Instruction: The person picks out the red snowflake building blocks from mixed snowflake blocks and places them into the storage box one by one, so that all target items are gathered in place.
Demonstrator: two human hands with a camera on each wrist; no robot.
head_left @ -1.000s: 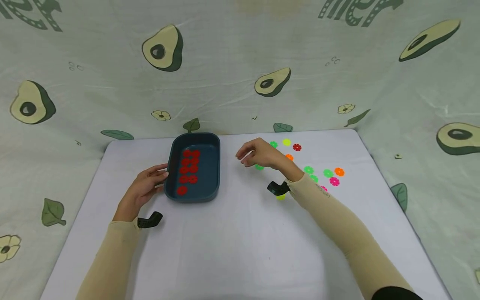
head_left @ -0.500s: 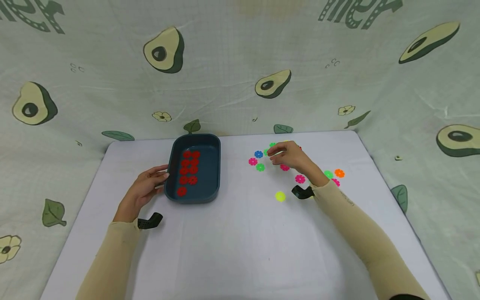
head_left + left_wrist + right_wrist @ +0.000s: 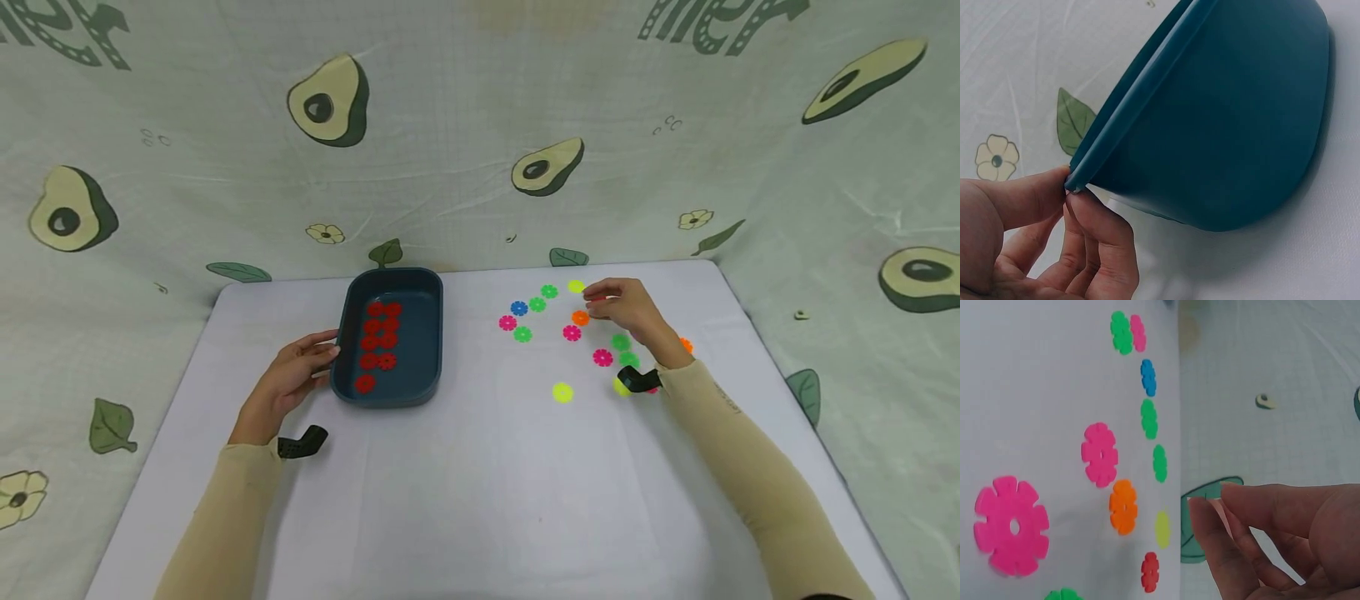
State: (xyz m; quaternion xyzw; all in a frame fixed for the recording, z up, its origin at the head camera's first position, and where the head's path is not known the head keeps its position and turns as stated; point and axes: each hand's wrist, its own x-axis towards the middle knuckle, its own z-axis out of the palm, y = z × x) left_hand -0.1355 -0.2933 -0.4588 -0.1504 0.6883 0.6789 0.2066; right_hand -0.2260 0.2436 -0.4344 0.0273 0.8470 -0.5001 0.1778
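My left hand (image 3: 294,377) pinches the rim of a dark teal plastic tray (image 3: 420,342) between thumb and fingers; the left wrist view shows the grip at the rim of the tray (image 3: 1229,125). Inside it lie several red snowflake discs (image 3: 387,341), in two columns. My right hand (image 3: 632,313) hovers over the loose discs at the back right. A red snowflake disc (image 3: 1150,572) lies just below its fingertips, partly covered by them in the head view. Thumb and forefinger stand slightly apart with nothing between them.
Several loose discs lie scattered on the white table (image 3: 480,500): a blue one (image 3: 519,308), an orange one (image 3: 581,318), pink (image 3: 602,357), green (image 3: 522,334) and yellow (image 3: 562,392) ones. An avocado-print cloth (image 3: 450,125) hangs behind the table's back edge.
My right hand has moved right from beside the tray, across the loose discs, to the red one at the back. My left hand keeps its hold on the tray.
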